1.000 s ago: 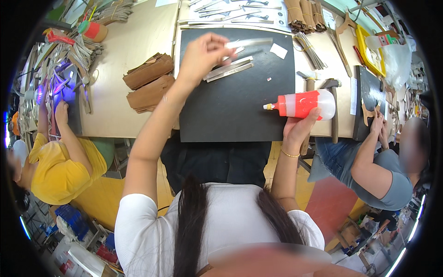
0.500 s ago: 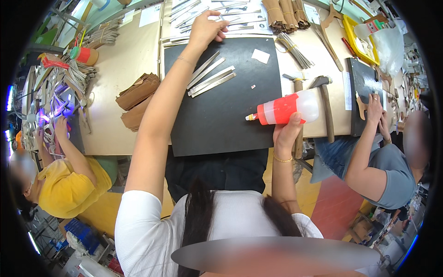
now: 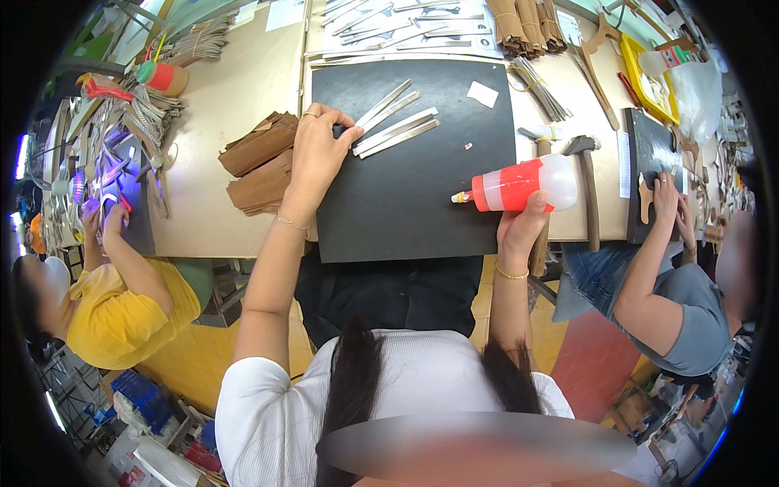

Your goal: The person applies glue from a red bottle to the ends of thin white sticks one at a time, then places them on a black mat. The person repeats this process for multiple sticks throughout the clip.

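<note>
My left hand (image 3: 320,148) is at the left side of a black mat (image 3: 406,203), with thumb and fingertips pinched at the near end of a narrow silvery strip (image 3: 385,108). Several such strips lie slanted side by side there. In my right hand (image 3: 521,223), near the mat's right edge, is a squeeze bottle (image 3: 560,183) of clear plastic with a red band. It lies sideways in the grip, its small nozzle pointing left over the mat. A white paper square (image 3: 483,94) rests on the mat farther back.
More silvery strips (image 3: 389,32) lie on printed sheets behind the mat. Brown folded pieces (image 3: 261,158) are stacked at left. Two hammers (image 3: 588,195) lie at right, near a strip bundle (image 3: 540,88) and a yellow tray (image 3: 649,77). People work at left (image 3: 122,312) and right (image 3: 673,300).
My left hand has come back from the strips on the sheets to those on the mat. My right hand still holds the bottle in much the same place.
</note>
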`<state>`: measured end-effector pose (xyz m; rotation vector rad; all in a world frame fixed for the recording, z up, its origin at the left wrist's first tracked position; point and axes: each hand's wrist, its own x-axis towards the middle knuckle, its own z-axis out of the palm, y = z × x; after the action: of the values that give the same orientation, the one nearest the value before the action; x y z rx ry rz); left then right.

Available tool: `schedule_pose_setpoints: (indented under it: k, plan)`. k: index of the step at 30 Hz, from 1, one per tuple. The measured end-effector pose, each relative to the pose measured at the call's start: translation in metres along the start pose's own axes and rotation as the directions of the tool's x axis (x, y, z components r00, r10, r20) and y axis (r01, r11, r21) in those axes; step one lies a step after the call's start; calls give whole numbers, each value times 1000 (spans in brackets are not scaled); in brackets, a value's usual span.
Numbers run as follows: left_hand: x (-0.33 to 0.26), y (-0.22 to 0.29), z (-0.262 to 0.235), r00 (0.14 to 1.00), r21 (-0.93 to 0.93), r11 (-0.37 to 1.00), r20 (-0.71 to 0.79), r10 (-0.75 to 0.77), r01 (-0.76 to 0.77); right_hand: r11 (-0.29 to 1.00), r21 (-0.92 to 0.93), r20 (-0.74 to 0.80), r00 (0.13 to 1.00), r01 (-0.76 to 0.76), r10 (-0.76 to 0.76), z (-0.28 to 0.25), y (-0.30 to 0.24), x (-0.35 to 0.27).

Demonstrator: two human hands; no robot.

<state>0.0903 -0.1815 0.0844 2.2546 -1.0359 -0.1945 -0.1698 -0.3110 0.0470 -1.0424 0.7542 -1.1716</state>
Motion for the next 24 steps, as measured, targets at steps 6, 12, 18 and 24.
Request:
schedule_pose_setpoints:
  k: [6, 12, 18, 24]
  plan:
    - [-8, -3, 9, 998, -101, 995, -60, -5, -1, 999, 38, -24, 1000, 4, -3, 2, -1, -1]
    - [-9, -11, 2, 998, -26, 999, -38, 40, -41, 1000, 2, -15, 1000, 3, -3, 4, -3, -1]
    - [-18, 15, -7, 994, -260, 965, -111, -3, -26, 1000, 31, -51, 999, 4, -3, 4, -1, 0]
    - [-77, 43, -11, 989, -412, 911, 121, 88, -30, 970, 220, -105, 986, -107, 133, 0, -11, 3]
